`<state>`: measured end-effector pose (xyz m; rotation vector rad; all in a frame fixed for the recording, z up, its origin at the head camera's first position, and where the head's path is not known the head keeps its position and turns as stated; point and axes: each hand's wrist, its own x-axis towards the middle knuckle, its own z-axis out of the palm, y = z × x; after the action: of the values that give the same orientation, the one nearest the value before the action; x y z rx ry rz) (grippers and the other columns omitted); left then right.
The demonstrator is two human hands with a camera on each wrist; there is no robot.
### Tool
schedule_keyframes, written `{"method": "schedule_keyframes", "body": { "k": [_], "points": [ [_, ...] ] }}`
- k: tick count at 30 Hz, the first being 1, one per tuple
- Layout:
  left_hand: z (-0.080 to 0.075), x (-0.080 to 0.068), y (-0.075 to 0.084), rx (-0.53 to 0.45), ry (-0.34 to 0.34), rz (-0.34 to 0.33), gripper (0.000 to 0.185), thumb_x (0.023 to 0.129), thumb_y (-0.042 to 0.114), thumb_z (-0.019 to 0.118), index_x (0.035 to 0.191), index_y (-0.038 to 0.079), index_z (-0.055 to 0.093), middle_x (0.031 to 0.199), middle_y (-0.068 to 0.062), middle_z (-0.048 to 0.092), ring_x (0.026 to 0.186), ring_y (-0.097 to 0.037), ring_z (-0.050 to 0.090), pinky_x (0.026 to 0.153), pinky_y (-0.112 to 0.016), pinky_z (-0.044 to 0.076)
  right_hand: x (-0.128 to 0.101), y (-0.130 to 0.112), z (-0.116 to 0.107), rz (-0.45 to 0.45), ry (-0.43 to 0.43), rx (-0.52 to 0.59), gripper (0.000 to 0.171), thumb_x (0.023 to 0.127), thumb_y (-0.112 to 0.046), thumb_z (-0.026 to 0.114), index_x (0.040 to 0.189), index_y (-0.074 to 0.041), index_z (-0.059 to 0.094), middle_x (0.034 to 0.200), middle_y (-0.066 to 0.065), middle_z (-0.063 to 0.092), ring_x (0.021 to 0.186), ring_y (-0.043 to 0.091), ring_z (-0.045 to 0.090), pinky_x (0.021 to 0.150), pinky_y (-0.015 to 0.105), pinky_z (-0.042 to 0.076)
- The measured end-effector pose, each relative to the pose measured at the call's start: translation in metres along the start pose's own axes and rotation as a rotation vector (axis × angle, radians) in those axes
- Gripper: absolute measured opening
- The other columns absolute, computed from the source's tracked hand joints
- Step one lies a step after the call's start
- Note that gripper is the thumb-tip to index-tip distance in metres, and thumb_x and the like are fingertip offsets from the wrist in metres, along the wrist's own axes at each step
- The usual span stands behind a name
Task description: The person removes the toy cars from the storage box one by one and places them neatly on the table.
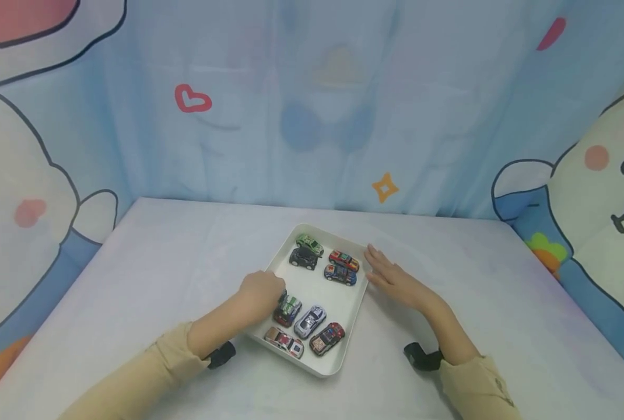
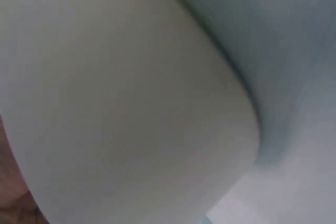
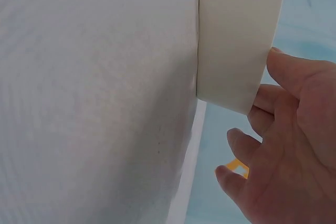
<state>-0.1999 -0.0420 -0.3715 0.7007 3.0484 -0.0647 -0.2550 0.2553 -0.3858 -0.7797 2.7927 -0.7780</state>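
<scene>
A white tray (image 1: 312, 290) holds several small toy cars. My left hand (image 1: 262, 294) reaches over the tray's left side with its fingers curled down, gripping a dark toy car (image 1: 282, 296) that it mostly hides. Just below that hand lie a green-and-white car (image 1: 288, 310), a silver-blue car (image 1: 310, 322), a white-and-red car (image 1: 284, 342) and a black-and-red car (image 1: 327, 339). My right hand (image 1: 393, 280) rests at the tray's right rim; in the right wrist view its fingers (image 3: 289, 72) are extended, with thumb and fingertips against the outer wall (image 3: 236, 40).
In the tray's far part lie a green car (image 1: 309, 244), a black car (image 1: 304, 258), a red-and-yellow car (image 1: 344, 260) and a blue car (image 1: 340, 275). The tray stands on a white-covered table (image 1: 196, 245). Behind it hangs a blue cartoon curtain (image 1: 249, 146).
</scene>
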Motion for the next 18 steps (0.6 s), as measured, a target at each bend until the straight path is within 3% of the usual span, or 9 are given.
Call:
{"method": "schedule_keyframes", "body": {
  "k": [5, 18],
  "points": [
    [0.005, -0.006, 0.004, 0.063, 0.068, -0.007, 0.024, 0.076, 0.021, 0.076, 0.089, 0.002, 0.069, 0.073, -0.009, 0.064, 0.068, -0.019, 0.064, 0.06, -0.031, 0.055, -0.001, -0.002, 0.001, 0.006, 0.016, -0.003, 0.056, 0.101, -0.027, 0.04, 0.144, 0.005, 0.024, 0.15, 0.025, 0.009, 0.135, 0.046, 0.005, 0.102, 0.066, 0.004],
    [-0.001, -0.026, -0.003, -0.154, 0.042, -0.026, 0.018, 0.077, 0.014, 0.075, 0.088, 0.002, 0.067, 0.076, -0.009, 0.065, 0.071, -0.022, 0.062, 0.065, -0.032, 0.053, 0.002, 0.002, 0.004, 0.046, 0.021, -0.007, 0.055, 0.101, -0.028, 0.04, 0.146, 0.001, 0.025, 0.152, 0.022, 0.008, 0.136, 0.043, 0.006, 0.104, 0.064, 0.005]
  ]
}}
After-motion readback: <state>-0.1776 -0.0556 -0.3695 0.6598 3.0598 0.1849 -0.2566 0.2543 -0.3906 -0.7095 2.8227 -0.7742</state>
